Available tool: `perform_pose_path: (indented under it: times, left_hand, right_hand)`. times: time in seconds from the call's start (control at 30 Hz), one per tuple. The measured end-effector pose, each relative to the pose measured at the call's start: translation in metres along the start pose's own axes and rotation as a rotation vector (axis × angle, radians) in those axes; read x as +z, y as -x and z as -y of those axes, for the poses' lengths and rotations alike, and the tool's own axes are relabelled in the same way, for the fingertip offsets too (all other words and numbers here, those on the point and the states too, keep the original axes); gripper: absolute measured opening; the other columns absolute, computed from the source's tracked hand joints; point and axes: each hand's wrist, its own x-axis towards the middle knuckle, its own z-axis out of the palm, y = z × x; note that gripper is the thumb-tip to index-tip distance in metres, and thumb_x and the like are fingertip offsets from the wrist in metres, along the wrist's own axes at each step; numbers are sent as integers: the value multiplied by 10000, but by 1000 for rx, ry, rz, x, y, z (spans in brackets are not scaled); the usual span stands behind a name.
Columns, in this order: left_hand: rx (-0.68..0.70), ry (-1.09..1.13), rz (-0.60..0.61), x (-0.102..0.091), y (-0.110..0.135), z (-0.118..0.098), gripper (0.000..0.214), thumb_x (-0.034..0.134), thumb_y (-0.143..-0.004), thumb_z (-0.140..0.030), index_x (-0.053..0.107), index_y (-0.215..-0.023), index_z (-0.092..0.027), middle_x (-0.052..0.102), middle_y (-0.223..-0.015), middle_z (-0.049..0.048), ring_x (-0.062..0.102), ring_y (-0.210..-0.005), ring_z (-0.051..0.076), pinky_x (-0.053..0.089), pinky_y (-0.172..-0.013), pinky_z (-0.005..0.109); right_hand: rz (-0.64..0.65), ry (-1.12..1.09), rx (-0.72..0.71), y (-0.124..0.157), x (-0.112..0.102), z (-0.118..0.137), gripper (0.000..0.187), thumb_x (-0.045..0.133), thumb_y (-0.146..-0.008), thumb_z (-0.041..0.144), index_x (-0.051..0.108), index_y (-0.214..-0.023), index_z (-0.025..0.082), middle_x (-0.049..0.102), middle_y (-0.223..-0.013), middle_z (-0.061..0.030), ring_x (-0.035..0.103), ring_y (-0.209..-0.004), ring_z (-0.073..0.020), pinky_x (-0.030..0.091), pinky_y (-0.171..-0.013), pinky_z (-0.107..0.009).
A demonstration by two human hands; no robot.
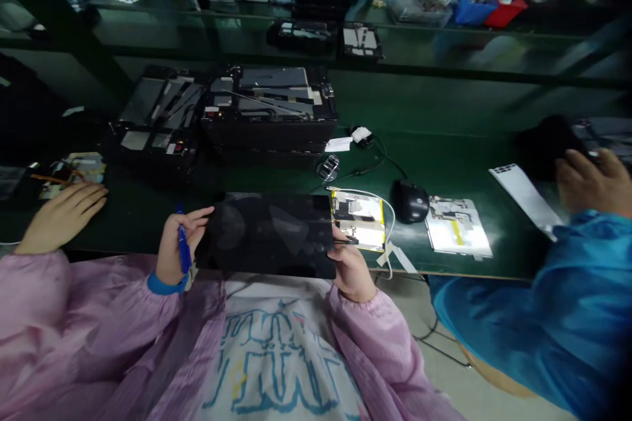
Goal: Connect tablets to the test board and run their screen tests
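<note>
A dark, glossy tablet screen (276, 237) is held level in front of my body, reflections showing on its face. My right hand (351, 271) grips its right edge, fingers partly hidden behind it. A thin dark tool like tweezers (351, 241) sticks out from that hand. At the screen's left edge is my left hand (184, 240), with a blue pen (184, 250) held across its fingers and its fingertips touching the screen. Just beyond the right hand lies an opened device with a yellow border (363, 217), partly covered by the screen.
Stacks of device parts (269, 105) stand behind. A computer mouse (412, 201), a white cable (394, 227) and a silver device (458, 227) lie to the right. Co-workers' hands (64, 214) are close on both sides. Glass shelving (306, 20) crosses the back.
</note>
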Motion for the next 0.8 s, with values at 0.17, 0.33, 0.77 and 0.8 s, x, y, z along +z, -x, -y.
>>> perform_pose_path:
  times: [0.17, 0.33, 0.77, 0.8]
  left_hand:
    - [10, -100, 5, 5, -1, 4, 210, 573, -831, -157, 373, -816, -219, 656, -1223, 77, 648, -1029, 197, 527, -899, 431]
    - [31, -222, 40, 5, 17, -5, 147, 492, -848, -138, 380, -809, -226, 619, -1272, 144, 601, -1140, 226, 477, -968, 452]
    - [55, -273, 120, 5, 23, 6, 140, 541, -860, -247, 407, -833, -218, 507, -1387, 243, 490, -1306, 301, 435, -1015, 498]
    - [61, -327, 164, 3, 20, 3, 128, 550, -853, -236, 425, -841, -214, 496, -1398, 241, 477, -1316, 309, 431, -1023, 506]
  right_hand:
    - [-153, -101, 251, 11, -2, -12, 343, 584, -800, 424, 622, -1066, 211, 662, -1006, -80, 605, -987, -245, 473, -916, -433]
    - [-237, 84, 316, 21, -5, -14, 405, 652, -728, 507, 621, -974, 187, 646, -1011, -93, 599, -973, -257, 467, -905, -442]
    - [-222, 21, 562, 12, -4, 5, 529, 724, -571, 583, 640, -907, 183, 729, -872, -102, 683, -834, -284, 548, -718, -380]
    - [-216, 11, 561, 12, -4, 4, 523, 724, -578, 579, 642, -910, 183, 731, -882, -102, 684, -859, -290, 548, -748, -393]
